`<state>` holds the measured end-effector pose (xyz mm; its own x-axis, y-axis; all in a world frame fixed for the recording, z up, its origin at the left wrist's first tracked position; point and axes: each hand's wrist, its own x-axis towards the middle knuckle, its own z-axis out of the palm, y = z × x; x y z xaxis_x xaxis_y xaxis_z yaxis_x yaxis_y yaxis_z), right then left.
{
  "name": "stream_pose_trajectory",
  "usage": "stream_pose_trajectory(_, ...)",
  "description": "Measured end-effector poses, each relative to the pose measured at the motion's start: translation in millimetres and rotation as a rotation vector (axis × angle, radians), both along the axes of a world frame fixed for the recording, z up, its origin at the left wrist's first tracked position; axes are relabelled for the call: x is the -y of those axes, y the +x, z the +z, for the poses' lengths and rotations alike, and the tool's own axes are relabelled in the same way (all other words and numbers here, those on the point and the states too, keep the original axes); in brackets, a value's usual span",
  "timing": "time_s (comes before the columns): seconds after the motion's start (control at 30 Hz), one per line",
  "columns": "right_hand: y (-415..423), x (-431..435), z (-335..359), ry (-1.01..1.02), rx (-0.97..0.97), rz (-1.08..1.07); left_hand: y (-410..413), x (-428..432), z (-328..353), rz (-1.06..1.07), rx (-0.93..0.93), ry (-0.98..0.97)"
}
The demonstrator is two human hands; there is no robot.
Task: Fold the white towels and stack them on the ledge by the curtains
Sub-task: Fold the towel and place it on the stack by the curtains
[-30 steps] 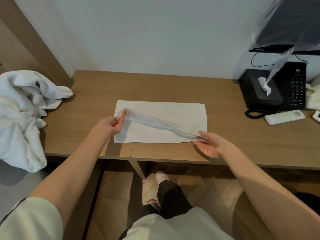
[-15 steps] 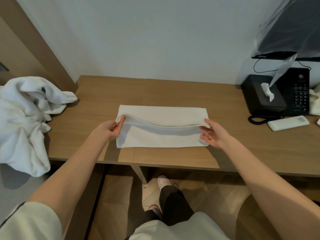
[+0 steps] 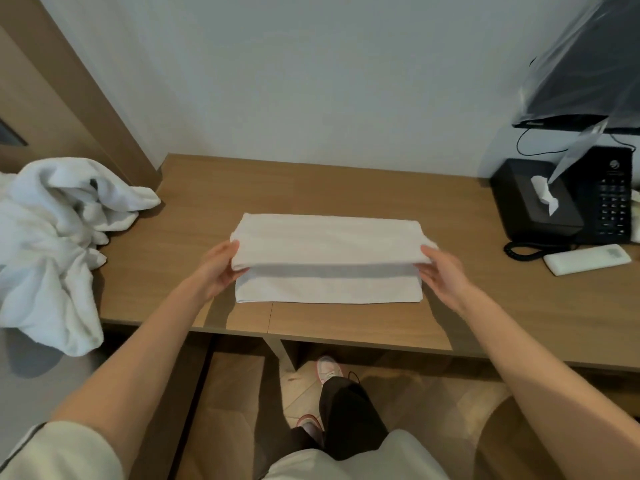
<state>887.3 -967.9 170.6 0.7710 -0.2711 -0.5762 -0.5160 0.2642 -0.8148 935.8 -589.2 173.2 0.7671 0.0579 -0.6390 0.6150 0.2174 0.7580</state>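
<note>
The wooden desk (image 3: 346, 188) fills the room's far side, set against a plain wall. Off its left end sits a heap of white towels (image 3: 52, 244), crumpled and unfolded, one corner spilling onto the desktop.

In the middle of the desk, near the front edge, lies the towel (image 3: 325, 237) being worked on, a long band running left to right. Its upper layer is lifted clear along the near side, leaving a strip of the lower layer bare beneath it.

The left hand (image 3: 216, 268) pinches the left end of that raised layer, and the right hand (image 3: 440, 271) pinches the right end, both with fingers curled around the cloth.

I'd say a lengthwise fold is in hand, on a towel already partly folded, and the heap is not yet started. The next move calls for both ends to travel together, so that the held edge lands square on the edge below, followed by a smoothing pass. The ledge by the curtains is nowhere in sight from here.

At the far right stand a black tissue box (image 3: 530, 206) and a telephone (image 3: 609, 195), with a white remote (image 3: 585, 259) in front of them, well apart from the towel.
</note>
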Motion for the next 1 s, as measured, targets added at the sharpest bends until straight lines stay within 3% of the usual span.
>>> stream_pose_trajectory(0.1, -24, 0, -28, -0.173, -0.087, 0.123, -22, -4, -30, -0.099, -0.048, 0.223)
stream_pose_trajectory(0.27, -27, -3, -34, -0.393, -0.037, 0.179, -30, -3, -43, -0.160, 0.068, 0.525)
stream_pose_trajectory(0.5, -34, 0, -43, -0.561, 0.000, 0.249, -36, -10, -47, -0.322, 0.183, 0.641)
stream_pose_trajectory(0.7, -41, -8, -48, -0.687, 0.105, 0.306, -43, -3, -51, -0.384, 0.338, 0.910)
stream_pose_trajectory(0.87, -44, -10, -53, -0.799, 0.162, 0.343, -46, -2, -51, -0.450, 0.353, 0.996)
stream_pose_trajectory(1.0, -44, -10, -57, -0.922, 0.179, 0.401, -49, -1, -53, -0.556, 0.305, 1.217)
